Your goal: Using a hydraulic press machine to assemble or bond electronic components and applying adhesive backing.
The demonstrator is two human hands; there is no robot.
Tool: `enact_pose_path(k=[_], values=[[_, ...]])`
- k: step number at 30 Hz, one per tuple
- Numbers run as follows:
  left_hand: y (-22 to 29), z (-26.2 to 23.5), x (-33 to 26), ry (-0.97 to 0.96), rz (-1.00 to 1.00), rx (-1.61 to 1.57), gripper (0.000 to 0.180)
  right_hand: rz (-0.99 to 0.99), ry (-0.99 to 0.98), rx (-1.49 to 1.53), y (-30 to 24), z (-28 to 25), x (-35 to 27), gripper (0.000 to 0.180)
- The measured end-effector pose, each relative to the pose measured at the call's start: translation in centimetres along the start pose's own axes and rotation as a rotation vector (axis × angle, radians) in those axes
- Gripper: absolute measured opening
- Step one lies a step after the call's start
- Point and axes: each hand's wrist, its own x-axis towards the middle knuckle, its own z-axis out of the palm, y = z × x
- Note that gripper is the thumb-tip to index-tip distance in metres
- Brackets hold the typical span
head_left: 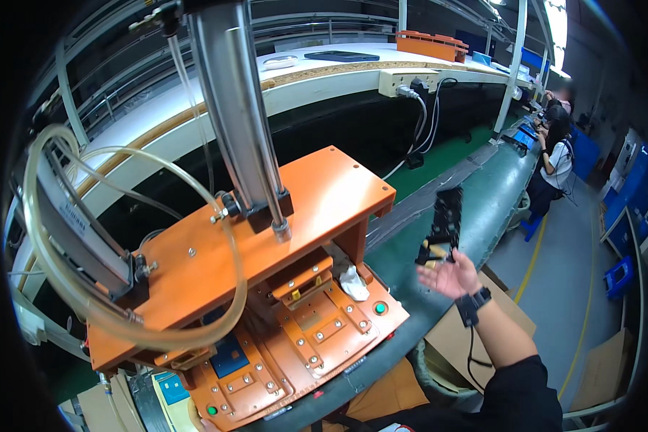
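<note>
My right hand (450, 277) is raised to the right of the orange press, palm turned up, with a strap around the wrist. Its fingers grip the lower end of a thin black frame-like part (448, 212), which stands up and is slightly blurred. Yellow bits show at the fingertips. The orange press (324, 180) carries metal cylinders, and its base plate (324, 324) has two fixture nests. A dark blue pad (229, 358) lies in the left nest. At the lower edge, a skin-coloured sliver beside the base seems to be my left hand (196, 416); its fingers are hidden.
Clear air hoses (241, 288) loop across the press's left side. Green buttons (380, 308) sit at the base's front corners. A white cloth (353, 284) lies by the press leg. Cardboard (475, 338) stands below my right arm. A person (554, 155) works farther along the green bench (482, 194).
</note>
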Motion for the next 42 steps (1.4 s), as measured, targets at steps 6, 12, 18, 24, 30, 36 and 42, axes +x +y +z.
enact_pose_path(k=[6, 12, 18, 24, 30, 36, 42], values=[[4.2, 1.1, -0.2, 0.043, 0.095, 0.346, 0.065, 0.09, -0.369, -0.087, 7.5, 7.1, -6.1, 0.074], [3.7, 0.3, -4.3, 0.055, 0.73, 0.622, 0.047, 0.478, -0.755, -0.124, 15.7, 11.5, -8.2, 0.093], [9.0, 4.0, -5.9, -0.988, 0.708, 0.485, 0.056, 0.885, -0.734, 0.025, 23.3, 14.6, -7.2, 0.093], [10.6, 5.5, -4.2, -1.112, 0.564, 0.664, 0.083, 0.896, -0.731, 0.093, 26.2, 16.4, -6.1, 0.095], [11.5, 6.4, -1.3, -1.023, 0.557, 0.679, 0.072, 0.751, -0.722, 0.05, 26.3, 17.4, -4.8, 0.095], [12.2, 5.1, 5.3, -0.97, 0.506, 0.787, 0.081, 0.707, -0.677, -0.283, 24.6, 16.4, -5.3, 0.094], [12.9, 5.5, 8.0, -1.018, 0.465, 0.928, 0.073, 0.639, -0.657, -0.303, 24.5, 13.4, -6.8, 0.08]])
